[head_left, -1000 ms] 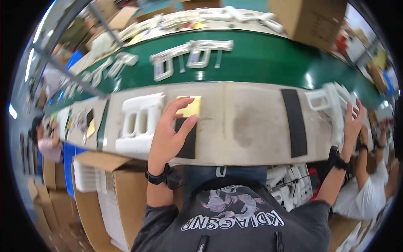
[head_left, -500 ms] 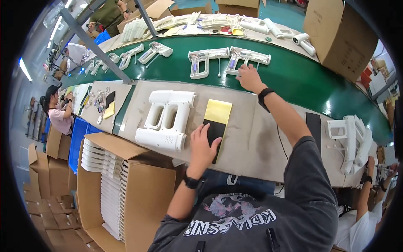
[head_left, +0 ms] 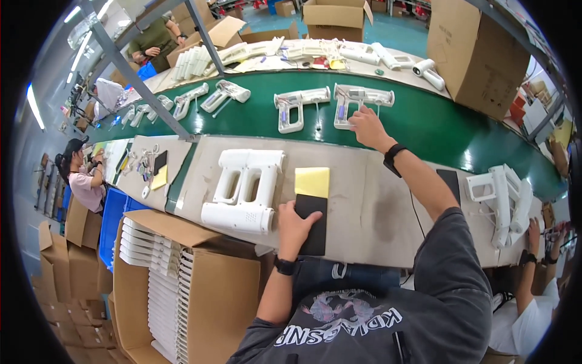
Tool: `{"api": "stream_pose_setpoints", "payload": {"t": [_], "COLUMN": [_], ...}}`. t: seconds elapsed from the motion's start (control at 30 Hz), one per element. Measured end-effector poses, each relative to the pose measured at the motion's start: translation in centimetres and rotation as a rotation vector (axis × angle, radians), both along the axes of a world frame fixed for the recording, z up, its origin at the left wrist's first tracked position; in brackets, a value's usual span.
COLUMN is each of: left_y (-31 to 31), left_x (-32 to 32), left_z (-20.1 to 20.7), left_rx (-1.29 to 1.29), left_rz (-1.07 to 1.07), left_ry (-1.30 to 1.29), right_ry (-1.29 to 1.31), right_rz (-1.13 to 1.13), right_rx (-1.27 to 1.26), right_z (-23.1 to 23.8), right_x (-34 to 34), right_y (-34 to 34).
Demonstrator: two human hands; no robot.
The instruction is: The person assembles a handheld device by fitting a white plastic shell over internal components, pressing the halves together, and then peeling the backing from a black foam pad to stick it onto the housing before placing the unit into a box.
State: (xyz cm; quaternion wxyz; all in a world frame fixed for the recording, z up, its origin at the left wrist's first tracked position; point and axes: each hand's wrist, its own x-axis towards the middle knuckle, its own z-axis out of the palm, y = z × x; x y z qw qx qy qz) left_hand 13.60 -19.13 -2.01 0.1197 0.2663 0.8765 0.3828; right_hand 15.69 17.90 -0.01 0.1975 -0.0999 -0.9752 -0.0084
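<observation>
My right hand (head_left: 371, 130), just right of the top centre of the frame, is at the grip of an open white gun-shaped housing (head_left: 364, 94) on the green conveyor belt (head_left: 436, 124); its fingers are bent over the lower edge, and I cannot tell whether they have closed on it. A 2nd open housing (head_left: 303, 97), also with its inner parts exposed, lies just left of it on the belt. My left hand (head_left: 294, 229), below the centre, is open, thumb spread from the fingers, resting at the left edge of a black pad (head_left: 313, 242) on the tabletop (head_left: 357, 218). A yellow sheet (head_left: 312, 181) adjoins the pad's upper end. Left of that hand, 2 white housing shells (head_left: 233, 215) lie side by side. In the lower left, a cardboard box (head_left: 224, 303) holds stacked white parts (head_left: 159, 297).
</observation>
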Motion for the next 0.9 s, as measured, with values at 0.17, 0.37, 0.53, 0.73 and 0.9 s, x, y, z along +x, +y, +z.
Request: {"api": "stream_pose_setpoints", "payload": {"t": [0.17, 0.37, 0.53, 0.73, 0.9], "left_y": [-5.1, -9.7, -8.3, -5.5, -4.9], "left_x": [1.6, 4.0, 4.5, 5.7, 7.0], "left_z": [3.4, 6.8, 6.5, 5.3, 5.5], "left_rx": [0.557, 0.744, 0.680, 0.574, 0.468], "left_rz": [-0.070, -0.055, -0.082, -0.244, -0.385], "left_ry": [-0.743, -1.016, -0.950, -0.922, -0.854], "right_ry": [0.096, -0.032, -0.032, -0.084, 0.203], "right_rz": [0.202, 0.268, 0.270, 0.229, 0.123], "right_rx": [-0.069, -0.247, -0.354, -0.394, -0.711], "right_z": [5.2, 3.9, 0.0, 0.1, 4.5], "right_x": [8.4, 18.7, 22.7, 23.5, 22.7], "right_y": [-8.3, -19.2, -23.9, -24.8, -23.1]}}
